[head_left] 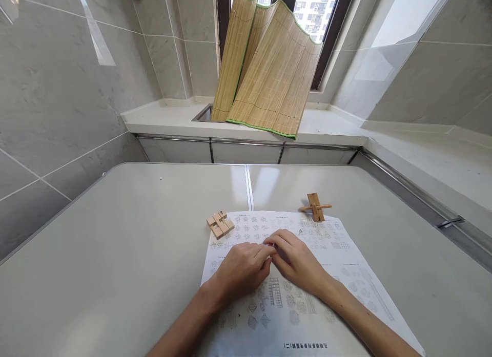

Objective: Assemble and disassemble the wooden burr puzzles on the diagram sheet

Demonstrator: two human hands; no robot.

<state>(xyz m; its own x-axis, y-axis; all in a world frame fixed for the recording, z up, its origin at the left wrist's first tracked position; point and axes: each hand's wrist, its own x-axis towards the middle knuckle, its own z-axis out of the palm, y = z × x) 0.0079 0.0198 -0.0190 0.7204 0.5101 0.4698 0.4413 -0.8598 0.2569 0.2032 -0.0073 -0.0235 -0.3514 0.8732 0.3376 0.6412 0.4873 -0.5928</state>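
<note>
My left hand (246, 267) is closed, its fingers curled in above a large printed sheet (369, 290) covered with small diagrams. Against its fingertips my right hand (294, 259) is closed too, with bent fingers meeting the left ones. Whatever may be between them is hidden by the fingers. Beyond my left hand, a light wooden interlocking puzzle (220, 225) lies on the sheet's far left corner. At the far right edge of the paper rests a wooden cross-shaped piece (315, 208), a flat strip with a pointed stick across it.
The sheet lies on a pale, glossy table (115, 244) with a seam running down its middle. Behind it, a folded bamboo mat (272, 75) leans against the window on a white ledge (172, 116). Tiled walls (69, 90) stand on both sides.
</note>
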